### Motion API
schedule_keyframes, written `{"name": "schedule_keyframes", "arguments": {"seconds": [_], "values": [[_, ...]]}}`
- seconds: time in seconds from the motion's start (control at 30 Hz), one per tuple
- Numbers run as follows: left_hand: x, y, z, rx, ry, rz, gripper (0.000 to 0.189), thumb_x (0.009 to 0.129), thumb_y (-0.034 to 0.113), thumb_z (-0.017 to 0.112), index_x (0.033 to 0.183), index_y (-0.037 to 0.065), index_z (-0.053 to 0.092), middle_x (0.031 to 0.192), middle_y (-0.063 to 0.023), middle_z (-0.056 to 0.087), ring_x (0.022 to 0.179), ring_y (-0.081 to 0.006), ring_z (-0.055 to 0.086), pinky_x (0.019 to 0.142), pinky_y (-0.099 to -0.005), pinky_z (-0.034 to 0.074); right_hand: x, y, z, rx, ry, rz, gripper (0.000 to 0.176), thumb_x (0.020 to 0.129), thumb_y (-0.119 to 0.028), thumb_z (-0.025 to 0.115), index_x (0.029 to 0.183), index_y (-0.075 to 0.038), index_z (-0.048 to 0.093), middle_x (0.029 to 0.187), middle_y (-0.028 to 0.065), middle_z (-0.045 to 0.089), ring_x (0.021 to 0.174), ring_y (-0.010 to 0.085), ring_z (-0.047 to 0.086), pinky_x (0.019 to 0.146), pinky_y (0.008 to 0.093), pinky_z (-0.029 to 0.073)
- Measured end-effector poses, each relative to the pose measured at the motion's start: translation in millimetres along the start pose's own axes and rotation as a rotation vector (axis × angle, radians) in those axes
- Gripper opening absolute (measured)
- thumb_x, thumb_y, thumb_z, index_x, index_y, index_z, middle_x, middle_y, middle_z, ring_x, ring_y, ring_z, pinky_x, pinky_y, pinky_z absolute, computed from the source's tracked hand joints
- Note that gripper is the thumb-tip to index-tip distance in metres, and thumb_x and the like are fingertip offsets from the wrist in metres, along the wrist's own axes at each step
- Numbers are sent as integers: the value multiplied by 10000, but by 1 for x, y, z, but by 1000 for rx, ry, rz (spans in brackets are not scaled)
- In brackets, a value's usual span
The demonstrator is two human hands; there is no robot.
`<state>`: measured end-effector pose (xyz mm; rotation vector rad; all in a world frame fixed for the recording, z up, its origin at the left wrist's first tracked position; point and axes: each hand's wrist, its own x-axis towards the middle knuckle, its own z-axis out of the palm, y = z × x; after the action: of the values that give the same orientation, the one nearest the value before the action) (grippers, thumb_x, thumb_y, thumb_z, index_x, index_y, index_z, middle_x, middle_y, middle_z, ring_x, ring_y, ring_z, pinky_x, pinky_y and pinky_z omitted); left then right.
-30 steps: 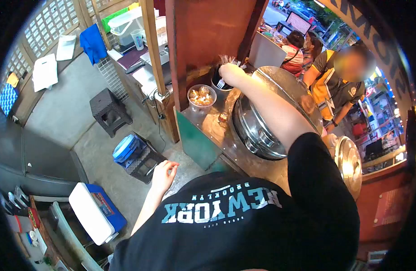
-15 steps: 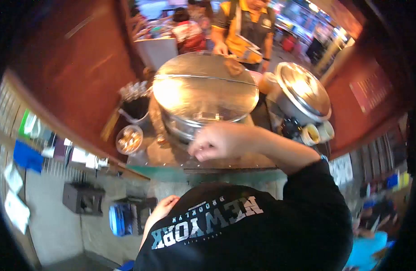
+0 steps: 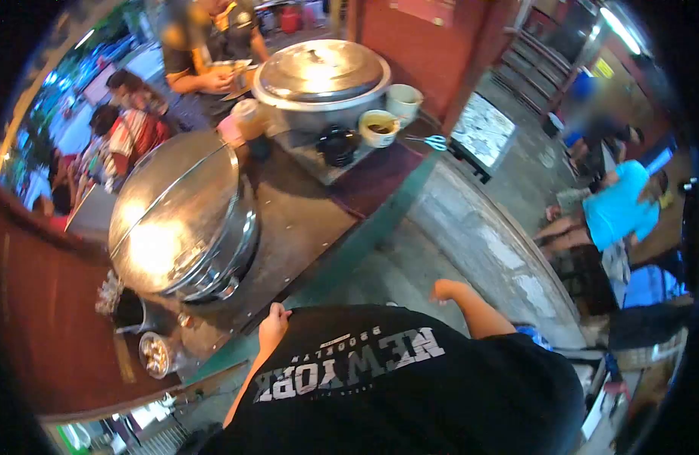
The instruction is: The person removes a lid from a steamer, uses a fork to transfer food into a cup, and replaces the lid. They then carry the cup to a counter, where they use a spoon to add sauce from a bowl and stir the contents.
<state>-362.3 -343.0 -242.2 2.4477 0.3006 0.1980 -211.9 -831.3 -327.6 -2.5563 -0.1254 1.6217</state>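
"Grip?"
"Left hand: fingers curled narrow by the black, lettered cloth T-shirt, hold unclear. Right hand: blurred, can't tell."
"The round, lidded silvery metal pot?"
"On the brown, green-sided counter."

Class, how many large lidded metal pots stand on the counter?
2. The nearer pot stands left of centre in the picture; the farther pot stands near the top, just left of centre. Others could be hidden behind them.
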Motion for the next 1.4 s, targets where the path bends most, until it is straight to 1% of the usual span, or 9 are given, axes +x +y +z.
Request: {"name": "schedule_keyframes", "arguments": {"seconds": [0.1,0.17,0.27,0.37,0.57,0.83,1.2,1.33,1.4], "values": [[-4,28,8,-182,-52,94,220,865,213,627,796,45,503,631,-174,571,564,-358,591,505,-412,430,55,155,94,554,-179,171,218,843,-296,566,824,-97,652,714,63,652,571,183,588,544,354,462],[-4,48,12,-182,-143,134,253,860,234,639,747,37,527,612,-160,556,536,-329,568,495,-390,420,14,191,114,569,-147,509,172,847,-228,534,784,-103,633,655,32,610,529,144,538,496,308,422],[-8,75,23,-114,-207,184,296,854,249,647,689,22,554,610,-153,549,532,-283,557,509,-356,425,5,244,139,736,-128,422,205,832,-245,557,758,-75,643,715,78,638,523,185,556,531,364,458],[-14,137,41,-170,-196,146,252,873,269,619,775,38,598,670,-128,580,614,-288,579,571,-373,460,3,286,121,773,-94,342,213,825,-249,565,755,-66,648,743,95,648,533,203,565,550,383,472],[-27,234,102,-186,-238,176,240,897,290,569,867,59,624,813,-118,626,737,-289,619,660,-388,496,14,328,94,705,116,205,200,818,-244,568,772,-69,655,764,100,653,567,218,575,570,386,478],[-27,288,156,-84,-384,355,208,882,249,589,871,49,645,872,-115,644,805,-295,625,717,-394,508,1,379,120,763,228,184,188,809,-236,571,794,-73,664,792,106,658,612,239,588,596,389,485],[121,326,194,-111,-463,563,200,885,247,563,893,64,642,862,-117,619,842,-316,599,733,-414,486,6,371,108,837,262,245,180,796,-226,576,824,-79,676,831,114,665,674,266,607,633,394,495],[174,347,211,-131,-571,677,180,877,247,570,882,85,649,858,-98,624,851,-301,603,720,-405,485,4,358,87,876,282,278,180,791,-222,578,835,-81,680,846,117,668,697,276,613,646,395,499],[199,352,215,-145,-583,718,158,845,224,612,935,95,628,915,-98,612,915,-301,584,767,-406,474,3,352,76,886,285,289,181,789,-220,579,840,-82,683,853,118,669,708,281,616,653,396,501]]}}
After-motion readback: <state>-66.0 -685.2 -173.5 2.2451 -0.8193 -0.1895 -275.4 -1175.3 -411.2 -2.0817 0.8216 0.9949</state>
